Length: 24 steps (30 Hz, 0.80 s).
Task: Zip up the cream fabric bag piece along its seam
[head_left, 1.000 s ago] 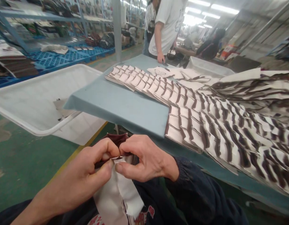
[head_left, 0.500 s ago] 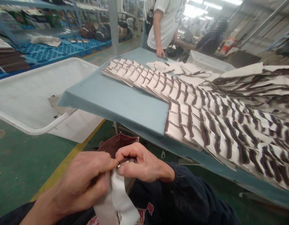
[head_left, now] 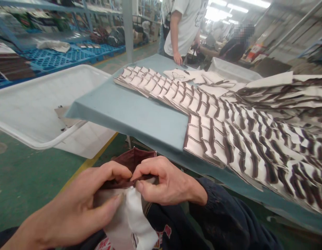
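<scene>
Currently both hands pinch one brown-and-white piece point(head_left: 129, 194) at its dark top edge: left hand point(head_left: 80, 208) and right hand point(head_left: 163, 182), fingertips nearly touching. White lining hangs below the pinch, toward the lap; the edge runs left-right. Table point(head_left: 135, 118) lies beyond.

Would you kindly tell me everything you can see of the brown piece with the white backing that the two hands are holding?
The brown piece is dark reddish-brown, leather-like, with a white backing strip hanging from it over the lap. It is limp and folded, its brown top standing above the fingers. It is held low in front of the blue table, not resting on it. The left hand and the right hand pinch it together where brown meets white.
</scene>
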Each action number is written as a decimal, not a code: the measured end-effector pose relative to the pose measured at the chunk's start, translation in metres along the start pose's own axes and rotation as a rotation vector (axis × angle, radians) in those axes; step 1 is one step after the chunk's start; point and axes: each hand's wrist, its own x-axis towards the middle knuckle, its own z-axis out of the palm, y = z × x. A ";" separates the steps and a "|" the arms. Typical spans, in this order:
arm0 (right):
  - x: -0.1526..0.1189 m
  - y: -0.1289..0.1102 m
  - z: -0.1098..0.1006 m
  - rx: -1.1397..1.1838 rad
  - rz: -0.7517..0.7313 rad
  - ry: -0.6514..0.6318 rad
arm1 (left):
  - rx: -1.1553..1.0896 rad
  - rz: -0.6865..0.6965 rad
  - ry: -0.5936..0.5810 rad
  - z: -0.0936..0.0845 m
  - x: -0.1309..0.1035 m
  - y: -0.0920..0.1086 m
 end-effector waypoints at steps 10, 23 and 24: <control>-0.012 0.006 0.003 -0.422 -0.395 0.122 | 0.092 0.097 -0.151 -0.017 0.020 0.009; -0.012 0.025 0.008 -0.092 -0.112 -0.053 | 0.166 0.164 -0.077 0.000 -0.008 -0.015; -0.015 0.027 0.010 -0.092 -0.118 -0.051 | 0.180 0.165 -0.087 -0.001 -0.010 -0.013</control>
